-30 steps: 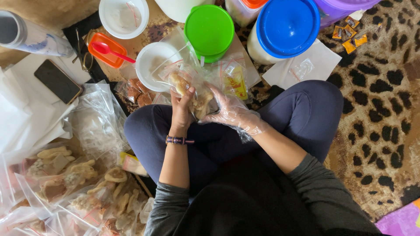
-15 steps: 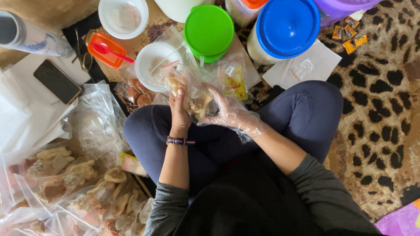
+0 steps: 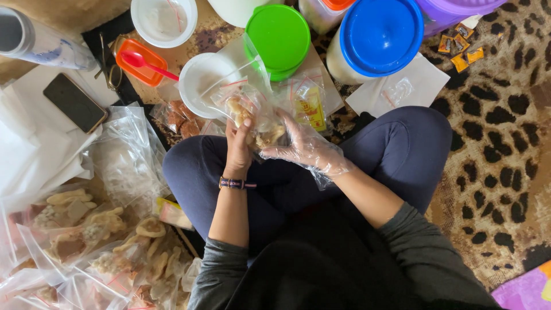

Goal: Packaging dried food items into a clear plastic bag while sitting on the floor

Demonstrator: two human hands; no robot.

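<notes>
Clear plastic snack bag (image 3: 252,112) sits gripped in our bare left hand (image 3: 238,146) while our gloved right hand (image 3: 304,148) steadies it mid-filling; sealing needs aligned edges.

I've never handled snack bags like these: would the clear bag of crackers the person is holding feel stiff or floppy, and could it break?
The clear plastic bag of crackers probably feels floppy: its film wrinkles between the left hand and the gloved right hand. It is likely light, since the pieces look puffed and airy. The crackers may well crumble if squeezed hard.
</notes>
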